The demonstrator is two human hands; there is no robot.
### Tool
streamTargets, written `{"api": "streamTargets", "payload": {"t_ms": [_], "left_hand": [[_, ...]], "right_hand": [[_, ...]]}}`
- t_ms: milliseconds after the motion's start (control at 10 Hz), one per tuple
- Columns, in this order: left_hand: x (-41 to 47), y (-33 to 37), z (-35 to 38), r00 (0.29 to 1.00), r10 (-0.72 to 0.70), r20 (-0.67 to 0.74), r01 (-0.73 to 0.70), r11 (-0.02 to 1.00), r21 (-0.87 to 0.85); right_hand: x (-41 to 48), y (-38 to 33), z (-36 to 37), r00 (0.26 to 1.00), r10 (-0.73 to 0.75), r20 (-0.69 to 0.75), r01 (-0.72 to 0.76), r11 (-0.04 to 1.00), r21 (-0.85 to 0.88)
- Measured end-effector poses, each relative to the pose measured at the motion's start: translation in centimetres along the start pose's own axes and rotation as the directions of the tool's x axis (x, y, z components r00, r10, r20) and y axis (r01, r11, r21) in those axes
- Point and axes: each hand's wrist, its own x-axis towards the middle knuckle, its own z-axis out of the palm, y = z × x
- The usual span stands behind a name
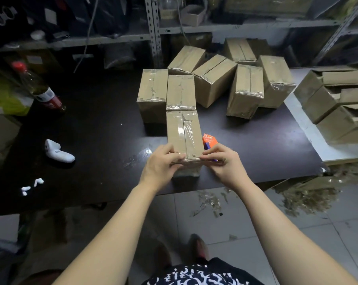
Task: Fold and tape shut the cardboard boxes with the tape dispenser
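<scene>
On the table [104, 120], a bottle [40, 89] lay at 10 o'clock. The left hand [163, 163] gripped the near-left edge of the box [183, 134], fingers curled and pressed together. The box stood at 6 o'clock. The right hand [223, 161] pinched its near-right corner, fingers together. The dispenser [209, 140] lay at the box's 3 o'clock, partly under that hand. Taped boxes [213, 79] stood at 12 o'clock

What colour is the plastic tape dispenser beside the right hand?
The plastic tape dispenser is bright orange with a blue part; the head view shows it.
</scene>
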Motion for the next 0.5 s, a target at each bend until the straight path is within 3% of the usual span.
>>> {"api": "streamTargets", "payload": {"t_ms": [200, 300, 500], "left_hand": [[0.5, -0.1, -1.1, 0.992, -0.112, 0.063, 0.118, 0.987, -0.105], [0.3, -0.4, -2.0, 0.974, -0.186, 0.129, 0.199, 0.975, -0.097], [3.0, 0.5, -4.6, 0.914, -0.300, 0.273, 0.303, 0.952, 0.030]], "right_hand": [[-0.4, -0.2, 0.4, 0.998, -0.048, -0.045, 0.046, 0.997, -0.054], [-0.7, -0.7, 0.4, 0.999, 0.018, -0.036, -0.019, 0.999, -0.036], [3.5, -2.5, -1.8, 0.945, 0.266, 0.191, -0.219, 0.947, -0.234]]}}
